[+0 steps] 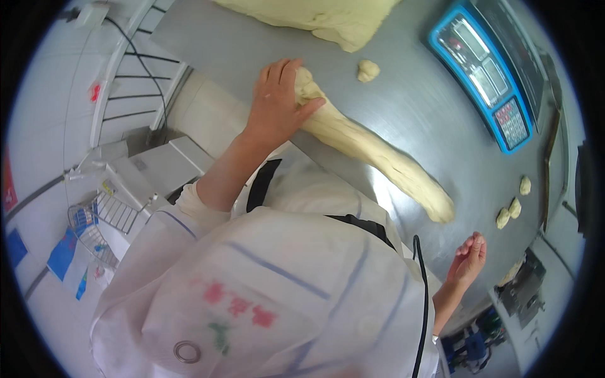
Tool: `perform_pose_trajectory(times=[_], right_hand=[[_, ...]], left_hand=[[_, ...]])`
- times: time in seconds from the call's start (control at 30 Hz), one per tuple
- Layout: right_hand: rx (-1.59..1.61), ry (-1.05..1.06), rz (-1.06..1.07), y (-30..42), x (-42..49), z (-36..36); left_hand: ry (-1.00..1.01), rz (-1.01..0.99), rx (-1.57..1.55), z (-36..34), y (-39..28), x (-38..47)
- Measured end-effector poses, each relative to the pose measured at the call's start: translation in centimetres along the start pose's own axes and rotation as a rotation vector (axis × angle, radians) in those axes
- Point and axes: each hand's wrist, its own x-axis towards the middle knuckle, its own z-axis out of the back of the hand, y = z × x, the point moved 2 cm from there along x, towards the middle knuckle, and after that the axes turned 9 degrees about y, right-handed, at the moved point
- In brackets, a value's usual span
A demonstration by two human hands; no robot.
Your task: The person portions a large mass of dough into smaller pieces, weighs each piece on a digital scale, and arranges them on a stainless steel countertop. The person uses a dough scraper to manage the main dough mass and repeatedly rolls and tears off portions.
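A long, thick roll of pale yellow dough [378, 153] lies slantwise across the stainless steel table [416, 108] before me. My left hand [279, 99] grips its upper left end, thumb over the top and fingers at the torn-looking tip. The rounded lower right end rests on the metal, apart from both hands. My right hand [468, 262] is beyond that end, over the table's right part, with its fingers curled together. Nothing shows in it, though its palm is hidden. Several small dough lumps [515, 208] lie beyond my right hand.
A large slab of dough [321, 16] covers the far side, with one lump [368, 71] near it. A blue-framed digital scale [491, 90] stands at the far right. Left of the table are a white rack [137, 80] and a wire basket [101, 227]. A black cord [420, 302] hangs by my apron.
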Motion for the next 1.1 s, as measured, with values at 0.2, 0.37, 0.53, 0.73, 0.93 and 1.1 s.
perform_pose_trajectory(times=[0.2, 0.37, 0.53, 0.73, 0.93, 1.1], right_hand=[[0.115, -0.116, -0.036, -0.7, -3.0, 2.5], [0.164, -0.06, 0.112, -1.5, -3.9, 2.1], [0.234, -0.187, 0.003, -1.5, -5.2, 2.8], [0.348, -0.096, -0.145, -4.5, -7.7, 3.8], [-0.111, -0.133, -0.127, -7.9, -10.7, 17.0], [-1.714, -0.644, -1.28, -6.1, -22.4, 37.4]], left_hand=[[0.067, -0.29, 0.239, -1.5, 1.4, 2.1], [0.271, -0.263, 0.253, -2.0, 4.2, 3.6], [0.329, 0.231, -0.174, -1.5, 8.1, 2.8], [0.247, -0.264, -0.017, 3.3, 3.7, 2.8], [0.631, -0.576, 0.174, 3.1, -1.6, 2.5], [0.618, -0.523, 0.232, 1.1, -2.6, 4.5]])
